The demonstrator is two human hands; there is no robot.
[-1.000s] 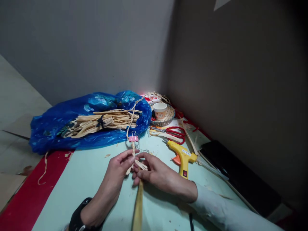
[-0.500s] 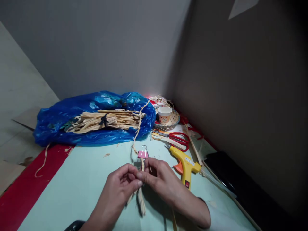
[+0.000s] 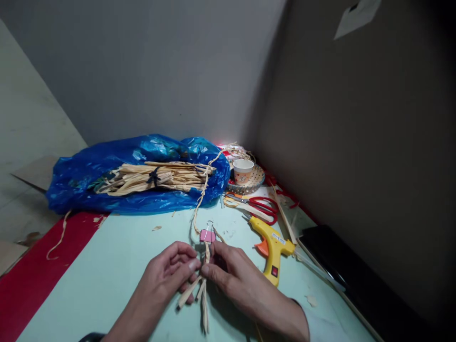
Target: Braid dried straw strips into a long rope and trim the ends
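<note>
My left hand (image 3: 167,280) and my right hand (image 3: 235,278) meet over the pale green table (image 3: 117,266). Both pinch thin tan straw strips (image 3: 203,289) that fan out toward me. Just beyond the fingertips a pink binder clip (image 3: 207,235) clamps the plaited end of the strips. From the clip a braided straw cord (image 3: 201,190) runs back over the blue bag. Each hand has its thumb and fingers closed on the strips.
A blue plastic bag (image 3: 135,199) holding a tied bundle of straw (image 3: 153,178) lies at the back. Right of my hands lie a yellow glue gun (image 3: 272,247), red scissors (image 3: 261,205), a paper cup (image 3: 242,170) on a woven mat, and a black slab (image 3: 342,266) by the wall.
The clip and plait have come nearer to me. My hands shifted from crossing the strips to pinching them close under the clip. The long flat strip at the bottom is gone from view.
</note>
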